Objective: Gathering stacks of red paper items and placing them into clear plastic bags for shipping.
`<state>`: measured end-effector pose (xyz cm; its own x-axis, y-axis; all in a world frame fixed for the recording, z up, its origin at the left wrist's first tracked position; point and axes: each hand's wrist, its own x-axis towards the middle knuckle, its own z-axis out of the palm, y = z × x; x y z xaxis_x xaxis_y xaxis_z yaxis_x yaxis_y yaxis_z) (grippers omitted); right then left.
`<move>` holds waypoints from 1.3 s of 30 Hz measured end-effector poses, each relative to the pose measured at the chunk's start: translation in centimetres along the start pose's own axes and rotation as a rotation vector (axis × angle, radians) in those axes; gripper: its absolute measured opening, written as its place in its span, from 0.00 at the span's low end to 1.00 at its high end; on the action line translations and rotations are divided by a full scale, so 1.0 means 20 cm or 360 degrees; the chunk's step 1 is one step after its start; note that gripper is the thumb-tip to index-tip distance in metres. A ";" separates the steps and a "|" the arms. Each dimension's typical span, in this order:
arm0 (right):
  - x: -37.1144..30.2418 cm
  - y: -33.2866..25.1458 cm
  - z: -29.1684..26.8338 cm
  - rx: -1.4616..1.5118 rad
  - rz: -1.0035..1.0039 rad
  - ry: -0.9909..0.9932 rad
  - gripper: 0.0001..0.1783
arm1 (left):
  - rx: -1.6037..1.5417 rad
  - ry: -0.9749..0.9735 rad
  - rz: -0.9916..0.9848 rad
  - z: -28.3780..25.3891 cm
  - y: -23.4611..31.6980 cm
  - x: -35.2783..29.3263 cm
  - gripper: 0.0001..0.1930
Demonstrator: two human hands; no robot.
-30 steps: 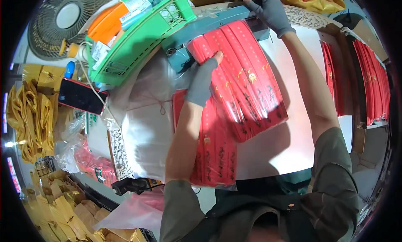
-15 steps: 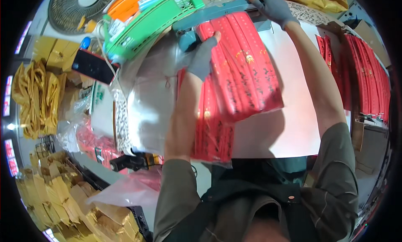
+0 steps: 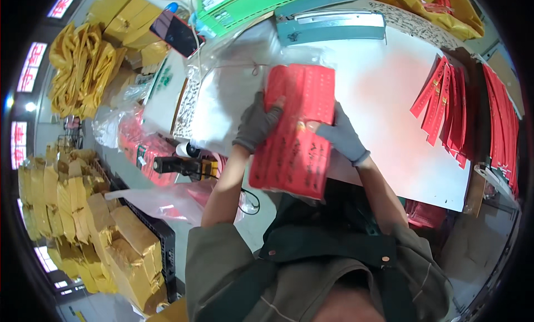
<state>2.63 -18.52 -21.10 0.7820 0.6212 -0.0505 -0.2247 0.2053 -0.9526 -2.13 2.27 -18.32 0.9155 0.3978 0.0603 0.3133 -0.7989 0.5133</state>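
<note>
Between both hands is a clear plastic pack of red strips point(image 3: 295, 135) with black markings and a small gold emblem across the middle. My left hand point(image 3: 258, 121), in a grey fingerless glove, grips its left edge with the thumb over the top face. From the right edge my right hand point(image 3: 342, 133), gloved alike, clasps it, thumb on the face near the emblem. The pack is held over the near edge of the white table point(image 3: 384, 94). Beyond it stands a teal bench sealer point(image 3: 331, 28). Whether a second pack lies beneath the held one cannot be made out.
Loose red strips point(image 3: 445, 107) lie fanned at the right, beside a box of more strips point(image 3: 498, 121). A green basket point(image 3: 250, 10) and a phone point(image 3: 177, 32) are at the back left. A black-and-yellow handheld device point(image 3: 186, 165) sits left of my arm. Folded yellow cartons point(image 3: 72, 205) are stacked far left.
My right hand has left the sealer and now grips the pack's right side. The pack has come nearer to me, away from the sealer, and stands straighter. The whole view has shifted too.
</note>
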 end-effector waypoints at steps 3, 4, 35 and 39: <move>-0.15 0.05 -0.05 -0.0008 0.0011 -0.0174 0.41 | -0.0990 -0.0445 -0.0272 -0.03 -0.03 -0.12 0.31; -0.21 0.07 -0.05 0.0165 0.0018 -0.0206 0.39 | -0.1443 -0.0509 -0.0284 -0.04 -0.01 -0.18 0.31; -0.05 -0.01 0.65 0.0436 0.0348 -0.0273 0.31 | 0.0973 0.0588 -0.1076 -1.65 -1.40 -1.17 0.16; 0.17 -0.24 1.28 0.0515 0.0169 -0.0391 0.29 | 0.0760 0.0632 -0.0672 -1.72 -1.57 -1.22 0.25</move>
<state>-8.47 2.02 -8.91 0.5916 0.8056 -0.0330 -0.4983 0.3331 -0.8005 -43.06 33.10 -6.56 0.5613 0.7746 0.2914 0.7762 -0.6149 0.1395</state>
